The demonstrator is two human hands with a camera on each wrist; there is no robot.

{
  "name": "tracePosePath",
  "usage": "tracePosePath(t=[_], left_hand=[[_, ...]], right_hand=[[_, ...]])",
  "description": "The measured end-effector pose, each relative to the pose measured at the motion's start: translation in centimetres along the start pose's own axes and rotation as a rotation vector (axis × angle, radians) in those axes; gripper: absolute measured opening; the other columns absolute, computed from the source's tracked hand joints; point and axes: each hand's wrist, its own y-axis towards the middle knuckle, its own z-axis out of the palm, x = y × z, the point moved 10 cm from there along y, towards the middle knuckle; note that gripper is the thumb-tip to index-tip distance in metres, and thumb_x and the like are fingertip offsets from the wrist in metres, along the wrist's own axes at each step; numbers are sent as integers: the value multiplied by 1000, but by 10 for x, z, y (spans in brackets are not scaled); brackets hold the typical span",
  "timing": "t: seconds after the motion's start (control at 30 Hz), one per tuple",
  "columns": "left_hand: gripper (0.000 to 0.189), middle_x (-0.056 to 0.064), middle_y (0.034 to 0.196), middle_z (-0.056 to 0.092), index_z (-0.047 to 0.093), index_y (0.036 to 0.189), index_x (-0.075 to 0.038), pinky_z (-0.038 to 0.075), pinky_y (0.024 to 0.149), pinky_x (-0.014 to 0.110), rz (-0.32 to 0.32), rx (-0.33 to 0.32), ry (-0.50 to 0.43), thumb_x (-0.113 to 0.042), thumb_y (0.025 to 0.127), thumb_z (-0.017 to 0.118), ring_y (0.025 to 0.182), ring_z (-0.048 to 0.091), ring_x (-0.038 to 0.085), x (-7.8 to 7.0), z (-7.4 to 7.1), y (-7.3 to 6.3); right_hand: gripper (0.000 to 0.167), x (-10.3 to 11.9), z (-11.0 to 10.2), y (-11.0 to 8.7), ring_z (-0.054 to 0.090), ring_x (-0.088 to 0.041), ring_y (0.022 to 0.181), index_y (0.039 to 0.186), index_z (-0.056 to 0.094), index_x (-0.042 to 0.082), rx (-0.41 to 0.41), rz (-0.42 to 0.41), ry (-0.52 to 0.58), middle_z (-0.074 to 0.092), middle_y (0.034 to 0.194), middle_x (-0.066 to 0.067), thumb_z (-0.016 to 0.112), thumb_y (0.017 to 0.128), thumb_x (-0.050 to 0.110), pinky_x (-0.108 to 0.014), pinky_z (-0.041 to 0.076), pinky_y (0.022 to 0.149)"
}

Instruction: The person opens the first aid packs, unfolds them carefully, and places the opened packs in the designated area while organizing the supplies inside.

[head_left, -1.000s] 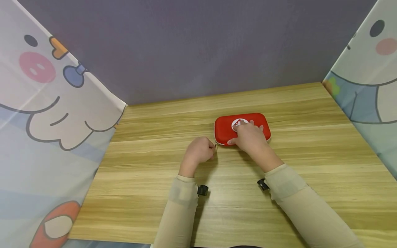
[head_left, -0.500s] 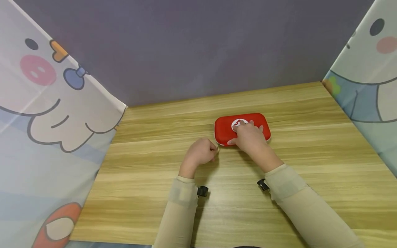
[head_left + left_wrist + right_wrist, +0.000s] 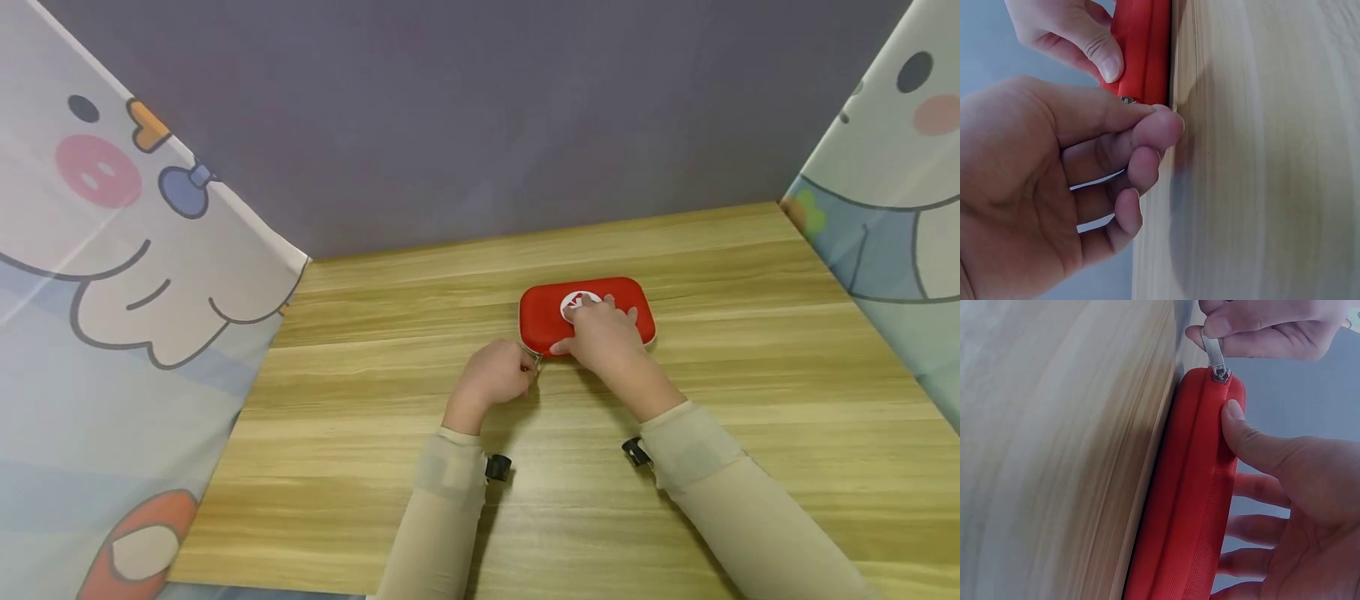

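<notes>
A red zippered case [image 3: 540,312] with a white round emblem lies on the wooden table. At its near left corner my left hand [image 3: 497,372] pinches the metal zipper pull [image 3: 1213,351] between thumb and forefinger. In the right wrist view the zipper slider [image 3: 1221,375] sits at the end of the case, and the pull points away from it. My right hand [image 3: 606,335] rests on top of the case with fingers spread over the emblem. Its thumb [image 3: 1244,434] presses near the front edge of the case. The left wrist view has the pull hidden behind my left fingers.
The wood-grain table [image 3: 360,467] extends around the case on all sides. A grey wall panel [image 3: 480,125] rises behind it. Printed cartoon cloths hang at the left [image 3: 187,333] and right [image 3: 885,242]. Black wrist cameras sit on both sleeves.
My left hand has shifted slightly right with the zipper pull, and the slider has moved a little along the near edge. My right hand stays in place on the case.
</notes>
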Motion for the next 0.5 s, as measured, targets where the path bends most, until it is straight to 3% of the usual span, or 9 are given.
tracePosePath(t=[0.23, 0.5], left_hand=[[35, -6, 61, 71, 74, 68, -12, 42, 64, 23, 2, -9, -56, -7, 100, 60, 65, 60, 6, 2, 2, -1], [27, -10, 61, 67, 80, 80, -18, 42, 64, 26, -118, -41, -74, -19, 103, 65, 68, 57, 9, 16, 1, -1]], right_hand=[[67, 3, -1, -2, 34, -62, 151, 150, 61, 12, -12, -3, -5, 50, 159, -26, 82, 93, 39, -83, 25, 117], [69, 5, 2, 0, 30, -63, 152, 153, 58, 11, -12, 8, -11, 44, 163, -27, 80, 95, 41, -85, 22, 117]])
